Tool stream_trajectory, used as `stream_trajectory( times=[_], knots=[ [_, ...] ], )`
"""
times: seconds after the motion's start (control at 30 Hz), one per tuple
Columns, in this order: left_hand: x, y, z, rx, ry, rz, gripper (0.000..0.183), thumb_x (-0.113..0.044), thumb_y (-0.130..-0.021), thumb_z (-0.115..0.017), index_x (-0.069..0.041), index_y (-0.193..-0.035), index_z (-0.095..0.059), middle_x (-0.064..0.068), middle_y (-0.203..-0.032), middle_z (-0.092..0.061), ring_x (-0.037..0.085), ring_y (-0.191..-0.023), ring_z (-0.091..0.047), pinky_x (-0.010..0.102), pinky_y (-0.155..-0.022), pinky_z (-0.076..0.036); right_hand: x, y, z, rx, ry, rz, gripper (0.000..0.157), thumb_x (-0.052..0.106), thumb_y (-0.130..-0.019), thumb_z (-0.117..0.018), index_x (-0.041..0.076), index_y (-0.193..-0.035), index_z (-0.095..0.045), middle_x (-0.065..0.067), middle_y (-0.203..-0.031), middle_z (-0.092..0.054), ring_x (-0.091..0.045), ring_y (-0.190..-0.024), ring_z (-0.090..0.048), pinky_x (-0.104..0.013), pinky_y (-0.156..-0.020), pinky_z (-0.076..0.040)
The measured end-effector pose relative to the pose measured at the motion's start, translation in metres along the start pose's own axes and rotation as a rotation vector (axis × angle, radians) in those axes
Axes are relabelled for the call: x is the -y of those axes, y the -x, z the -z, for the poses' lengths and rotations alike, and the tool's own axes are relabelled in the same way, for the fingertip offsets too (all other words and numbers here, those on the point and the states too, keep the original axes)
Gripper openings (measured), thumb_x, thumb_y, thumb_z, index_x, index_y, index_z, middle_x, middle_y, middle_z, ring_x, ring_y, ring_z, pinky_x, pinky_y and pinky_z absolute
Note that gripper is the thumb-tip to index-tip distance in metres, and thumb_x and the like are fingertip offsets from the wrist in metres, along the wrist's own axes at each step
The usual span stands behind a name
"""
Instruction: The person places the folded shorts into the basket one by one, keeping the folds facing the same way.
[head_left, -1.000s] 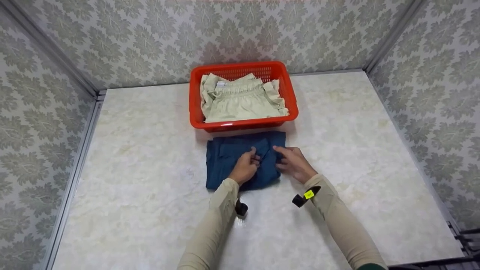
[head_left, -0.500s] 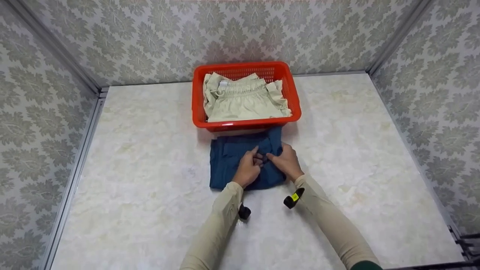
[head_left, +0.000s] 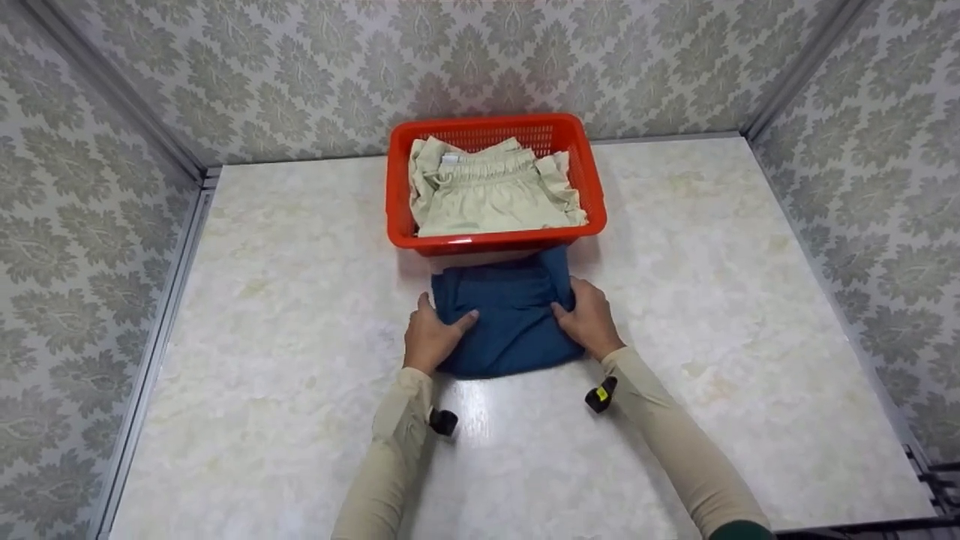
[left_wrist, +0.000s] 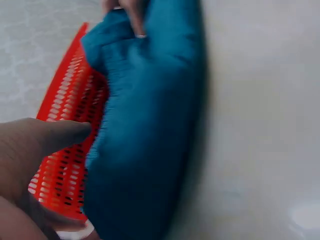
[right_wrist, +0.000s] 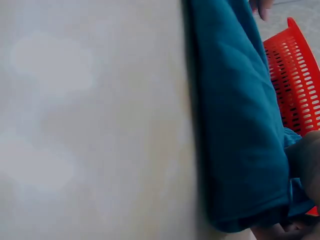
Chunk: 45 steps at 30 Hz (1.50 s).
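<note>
A folded blue garment (head_left: 510, 330) lies on the table in front of the basket, its far right corner sticking up toward the rim. A gathered, elastic-looking edge shows on the garment (left_wrist: 142, 130) in the left wrist view. My left hand (head_left: 433, 336) is spread at its left edge, thumb reaching over the top and index finger along the outside. At the right edge, my right hand (head_left: 592, 319) grips the cloth, thumb on top and fingers tucked behind and underneath, partly hidden. The right wrist view shows the garment's smooth rounded near fold (right_wrist: 240, 130).
Just behind the garment stands a red perforated plastic basket (head_left: 495, 244), against the patterned back wall (head_left: 315, 75). Inside it lie beige garments (head_left: 495, 199), the top one with a gathered waistband. Patterned walls also border the pale table (head_left: 285, 300) on both sides.
My left hand has moved from the middle of the garment to its left edge and spread. My right hand has come onto the right edge. The garment's top layer now lies smoother, its far right corner raised.
</note>
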<state>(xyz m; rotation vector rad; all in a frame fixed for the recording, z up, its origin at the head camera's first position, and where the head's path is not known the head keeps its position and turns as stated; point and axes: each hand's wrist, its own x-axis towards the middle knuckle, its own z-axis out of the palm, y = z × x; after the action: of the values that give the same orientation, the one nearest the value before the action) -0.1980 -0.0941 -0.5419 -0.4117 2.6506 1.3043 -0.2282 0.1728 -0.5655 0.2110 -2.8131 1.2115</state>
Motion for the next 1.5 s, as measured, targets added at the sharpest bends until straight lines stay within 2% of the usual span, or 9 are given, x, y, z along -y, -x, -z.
stream_trajectory(
  times=[0.27, 0.47, 0.6, 0.77, 0.87, 0.97, 1.03, 1.23, 1.5],
  knots=[
    [-0.008, -0.022, 0.001, 0.161, 0.317, 0.137, 0.085, -0.036, -0.074, -0.091, 0.006, -0.136, -0.051, 0.019, -0.141, -0.054, 0.031, -0.129, -0.05, 0.045, -0.11, -0.04, -0.007, 0.001, 0.002, 0.026, -0.154, 0.001, 0.039, 0.002, -0.09, -0.07, 0.0, -0.128, -0.06, -0.017, -0.125, -0.065, -0.031, -0.12, -0.06, -0.048, -0.105, -0.044],
    [-0.003, -0.027, -0.006, 0.202, 0.386, 0.051, 0.072, -0.015, -0.08, -0.086, 0.003, -0.139, -0.048, 0.02, -0.141, -0.05, 0.033, -0.131, -0.046, 0.047, -0.113, -0.035, -0.009, 0.003, 0.006, 0.079, -0.401, -0.052, 0.045, -0.001, -0.093, -0.065, 0.004, -0.138, -0.057, -0.012, -0.137, -0.06, -0.025, -0.13, -0.052, -0.044, -0.112, -0.036],
    [0.001, -0.022, -0.011, 0.216, 0.43, -0.024, 0.079, -0.015, -0.09, -0.076, -0.003, -0.154, -0.032, 0.019, -0.155, -0.037, 0.034, -0.145, -0.032, 0.049, -0.118, -0.026, -0.006, 0.003, 0.006, 0.133, -0.669, -0.24, 0.052, 0.02, -0.097, -0.071, 0.01, -0.144, -0.053, -0.007, -0.143, -0.054, -0.022, -0.134, -0.046, -0.042, -0.114, -0.033],
    [0.005, -0.016, -0.015, 0.17, 0.619, 0.092, 0.061, -0.011, -0.092, -0.073, -0.006, -0.141, -0.037, 0.017, -0.147, -0.044, 0.031, -0.135, -0.042, 0.046, -0.114, -0.032, -0.004, 0.005, 0.004, 0.155, -0.732, -0.412, 0.079, 0.023, -0.087, -0.082, 0.016, -0.155, -0.042, -0.001, -0.154, -0.044, -0.017, -0.142, -0.037, -0.039, -0.117, -0.03],
    [0.006, -0.013, -0.014, 0.062, 0.706, 0.129, 0.066, 0.002, -0.087, -0.072, -0.005, -0.144, -0.039, 0.017, -0.149, -0.046, 0.03, -0.138, -0.043, 0.044, -0.115, -0.034, -0.003, 0.007, 0.002, 0.132, -0.658, -0.456, 0.051, 0.012, -0.084, -0.082, 0.003, -0.131, -0.062, -0.005, -0.124, -0.063, -0.018, -0.118, -0.054, -0.034, -0.105, -0.041],
    [0.007, -0.01, -0.014, -0.022, 0.655, 0.031, 0.075, 0.015, -0.082, -0.066, -0.002, -0.15, -0.039, 0.018, -0.153, -0.045, 0.029, -0.143, -0.04, 0.044, -0.116, -0.033, -0.003, 0.01, 0.0, 0.091, -0.625, -0.46, 0.015, 0.006, -0.084, -0.08, 0.003, -0.088, -0.065, 0.0, -0.082, -0.057, -0.016, -0.084, -0.053, -0.03, -0.083, -0.046],
    [0.008, -0.007, -0.013, -0.041, 0.566, -0.063, 0.078, 0.019, -0.081, -0.063, -0.003, -0.152, -0.04, 0.016, -0.154, -0.044, 0.026, -0.145, -0.037, 0.043, -0.118, -0.031, -0.002, 0.013, 0.001, 0.078, -0.616, -0.421, 0.02, 0.003, -0.085, -0.079, 0.006, -0.076, -0.06, 0.003, -0.071, -0.048, -0.016, -0.073, -0.048, -0.028, -0.075, -0.044],
    [0.0, 0.016, -0.002, -0.067, 0.458, -0.35, 0.082, 0.022, -0.08, -0.06, -0.006, -0.155, -0.039, 0.005, -0.157, -0.043, 0.017, -0.146, -0.034, 0.04, -0.12, -0.026, 0.01, 0.027, 0.019, 0.077, -0.633, -0.27, 0.018, 0.003, -0.086, -0.078, 0.001, -0.078, -0.062, 0.001, -0.074, -0.054, -0.016, -0.075, -0.048, -0.026, -0.074, -0.041],
    [-0.046, 0.033, 0.035, -0.103, 0.58, -0.585, 0.078, 0.023, -0.081, -0.06, -0.006, -0.152, -0.044, 0.003, -0.155, -0.046, 0.014, -0.145, -0.038, 0.035, -0.117, -0.03, 0.047, 0.022, 0.072, 0.007, -0.686, -0.132, 0.013, 0.005, -0.086, -0.08, -0.004, -0.094, -0.074, -0.009, -0.093, -0.07, -0.019, -0.085, -0.058, -0.031, -0.085, -0.048]
  ],
)
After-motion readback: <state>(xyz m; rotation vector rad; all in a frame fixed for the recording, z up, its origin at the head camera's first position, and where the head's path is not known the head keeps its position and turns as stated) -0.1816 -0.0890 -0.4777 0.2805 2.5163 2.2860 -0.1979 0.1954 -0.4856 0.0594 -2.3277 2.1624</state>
